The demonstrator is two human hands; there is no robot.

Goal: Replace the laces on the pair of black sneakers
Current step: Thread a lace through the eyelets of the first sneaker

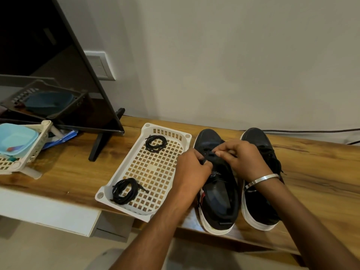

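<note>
Head view: we see left hand and right hand both pinching lace on left sneaker, on bench beside tray. We advise loosening eyelet by eyelet, steadying shoe.

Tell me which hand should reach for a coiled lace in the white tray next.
Left. The left hand works on the side of the left sneaker next to the white tray, close to the near coiled lace. The right hand would have to cross over.
</note>
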